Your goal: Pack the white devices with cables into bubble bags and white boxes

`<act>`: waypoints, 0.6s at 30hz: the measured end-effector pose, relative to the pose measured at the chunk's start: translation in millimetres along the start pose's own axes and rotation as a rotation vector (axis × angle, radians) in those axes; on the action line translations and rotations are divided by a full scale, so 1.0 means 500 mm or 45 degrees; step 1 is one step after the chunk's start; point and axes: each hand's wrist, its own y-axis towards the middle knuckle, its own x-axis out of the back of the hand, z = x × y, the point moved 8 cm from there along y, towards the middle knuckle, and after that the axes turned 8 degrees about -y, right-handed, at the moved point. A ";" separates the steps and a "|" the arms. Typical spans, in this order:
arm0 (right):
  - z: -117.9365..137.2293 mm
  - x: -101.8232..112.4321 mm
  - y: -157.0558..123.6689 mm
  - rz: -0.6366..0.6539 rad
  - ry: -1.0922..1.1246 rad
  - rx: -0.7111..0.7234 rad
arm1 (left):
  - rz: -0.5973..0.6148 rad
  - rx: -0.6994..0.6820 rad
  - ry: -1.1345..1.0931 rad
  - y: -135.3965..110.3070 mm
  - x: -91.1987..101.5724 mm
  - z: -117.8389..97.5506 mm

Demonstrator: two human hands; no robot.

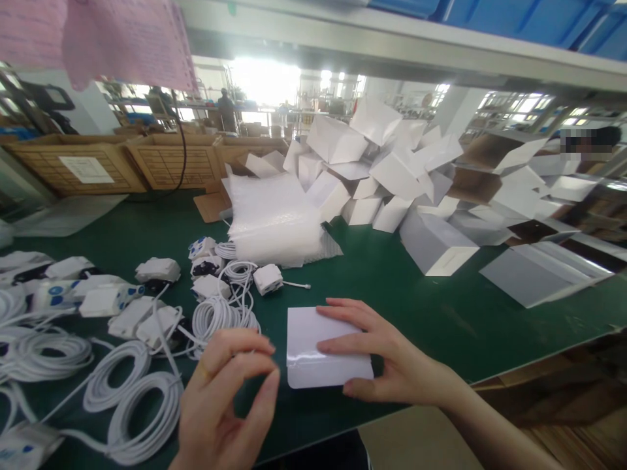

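Note:
A small white carton with a glossy top lies on the green table in front of me. My right hand grips it from the right, fingers spread over the top and thumb at the near edge. Left of the carton, my left hand is raised with its fingers curled toward the thumb in a pinch. Whether something small sits between those fingertips, I cannot make out. Just beyond that hand are coiled white cables and a white plug-like unit with a short lead.
More coiled cables with white units cover the left side. Behind them lie a stack of bubble-wrap bags and a heap of white boxes. Cardboard cartons line the back left. A shelf with blue bins hangs overhead.

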 end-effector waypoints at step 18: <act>0.015 0.018 0.005 -0.131 0.129 0.152 | 0.518 -0.172 0.174 0.014 -0.090 0.026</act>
